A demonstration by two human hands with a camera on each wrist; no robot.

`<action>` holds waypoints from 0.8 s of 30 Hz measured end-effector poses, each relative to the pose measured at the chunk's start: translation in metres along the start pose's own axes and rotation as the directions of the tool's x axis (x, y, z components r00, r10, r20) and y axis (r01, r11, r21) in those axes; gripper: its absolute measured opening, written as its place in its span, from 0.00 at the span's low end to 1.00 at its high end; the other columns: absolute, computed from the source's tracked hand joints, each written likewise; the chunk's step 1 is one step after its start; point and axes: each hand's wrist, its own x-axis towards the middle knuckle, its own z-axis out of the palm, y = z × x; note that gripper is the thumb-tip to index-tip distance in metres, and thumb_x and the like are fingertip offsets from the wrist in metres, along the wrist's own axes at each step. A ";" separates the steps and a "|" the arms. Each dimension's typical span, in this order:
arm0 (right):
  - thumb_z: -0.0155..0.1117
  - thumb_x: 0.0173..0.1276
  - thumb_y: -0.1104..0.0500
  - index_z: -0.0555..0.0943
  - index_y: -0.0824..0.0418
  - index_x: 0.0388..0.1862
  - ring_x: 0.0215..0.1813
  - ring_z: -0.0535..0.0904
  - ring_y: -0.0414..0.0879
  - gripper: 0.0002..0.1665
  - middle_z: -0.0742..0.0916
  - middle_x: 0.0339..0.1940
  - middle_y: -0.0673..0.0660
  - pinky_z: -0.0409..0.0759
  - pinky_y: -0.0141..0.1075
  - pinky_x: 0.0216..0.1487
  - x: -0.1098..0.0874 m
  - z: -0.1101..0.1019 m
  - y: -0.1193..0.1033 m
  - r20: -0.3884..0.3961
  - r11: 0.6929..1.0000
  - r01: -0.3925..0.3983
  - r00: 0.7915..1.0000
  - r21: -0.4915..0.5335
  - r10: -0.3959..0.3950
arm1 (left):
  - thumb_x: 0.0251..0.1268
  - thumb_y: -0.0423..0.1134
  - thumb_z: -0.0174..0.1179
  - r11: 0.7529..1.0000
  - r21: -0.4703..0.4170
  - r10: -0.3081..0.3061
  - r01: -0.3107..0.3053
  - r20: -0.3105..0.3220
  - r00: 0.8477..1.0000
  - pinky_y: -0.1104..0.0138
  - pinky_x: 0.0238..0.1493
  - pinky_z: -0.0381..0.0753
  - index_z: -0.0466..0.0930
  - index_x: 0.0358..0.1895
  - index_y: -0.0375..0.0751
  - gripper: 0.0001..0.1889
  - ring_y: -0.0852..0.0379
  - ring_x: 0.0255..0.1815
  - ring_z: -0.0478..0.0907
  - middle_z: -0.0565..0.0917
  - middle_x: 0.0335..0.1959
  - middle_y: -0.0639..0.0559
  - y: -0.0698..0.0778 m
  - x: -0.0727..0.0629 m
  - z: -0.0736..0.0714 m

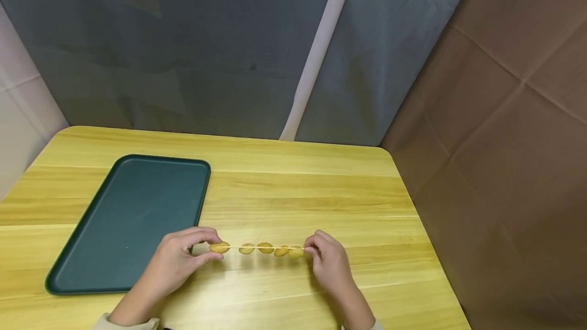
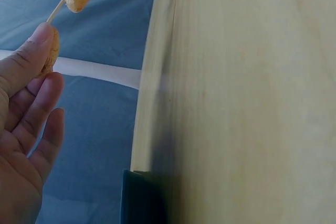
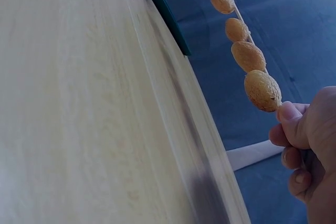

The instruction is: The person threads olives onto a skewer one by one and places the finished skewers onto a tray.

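A thin pale skewer (image 1: 234, 247) runs level above the table between both hands, with several golden-brown oval food pieces, like small puffs, along it. At its left end my left hand (image 1: 176, 261) pinches the endmost oval piece (image 1: 219, 247) between thumb and fingers. My right hand (image 1: 331, 261) grips the other end of the skewer, its fingers curled. Close to the right fingertips sits a larger-looking oval piece (image 3: 262, 91) in the right wrist view. Toward the left, the pieces are spaced wider apart. Inside the right fist the skewer's end is hidden.
A dark green rectangular tray (image 1: 147, 218) lies on the left of the wooden table (image 1: 298, 192), partly behind my left hand. Grey-blue cloth (image 1: 206, 55) hangs beyond the far edge, and brown cloth (image 1: 513, 167) hangs along the right side.
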 end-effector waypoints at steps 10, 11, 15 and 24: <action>0.67 0.66 0.56 0.83 0.60 0.30 0.29 0.72 0.35 0.09 0.80 0.27 0.45 0.78 0.29 0.31 0.000 0.000 0.001 0.004 1.000 0.004 1.000 0.007 -0.004 | 0.30 0.31 0.84 1.000 -0.005 0.024 -0.024 0.004 1.000 0.85 0.50 0.74 0.87 0.35 0.60 0.25 0.63 0.40 0.85 0.89 0.38 0.59 -0.001 0.002 0.002; 0.67 0.66 0.57 0.83 0.60 0.30 0.29 0.72 0.35 0.08 0.80 0.27 0.45 0.78 0.29 0.31 0.001 0.000 0.001 0.006 1.000 0.002 1.000 0.005 -0.002 | 0.29 0.31 0.84 1.000 -0.005 0.026 -0.026 0.003 1.000 0.85 0.50 0.74 0.87 0.35 0.60 0.25 0.63 0.40 0.85 0.89 0.38 0.59 -0.001 0.002 0.002; 0.71 0.62 0.62 0.82 0.59 0.29 0.29 0.72 0.34 0.05 0.80 0.27 0.44 0.78 0.29 0.31 0.001 0.002 -0.001 -0.004 1.000 0.001 1.000 -0.006 -0.001 | 0.28 0.31 0.85 0.999 0.005 0.032 -0.032 0.002 0.999 0.85 0.50 0.74 0.87 0.35 0.59 0.25 0.63 0.39 0.85 0.89 0.37 0.58 -0.002 0.002 0.001; 0.75 0.56 0.69 0.81 0.55 0.28 0.28 0.72 0.33 0.12 0.79 0.26 0.43 0.79 0.29 0.30 0.002 0.004 -0.003 -0.018 1.000 0.005 1.000 -0.029 -0.006 | 0.28 0.33 0.85 0.999 0.023 0.040 -0.040 0.005 0.999 0.85 0.50 0.74 0.87 0.34 0.60 0.25 0.63 0.39 0.86 0.88 0.37 0.61 -0.003 0.002 0.002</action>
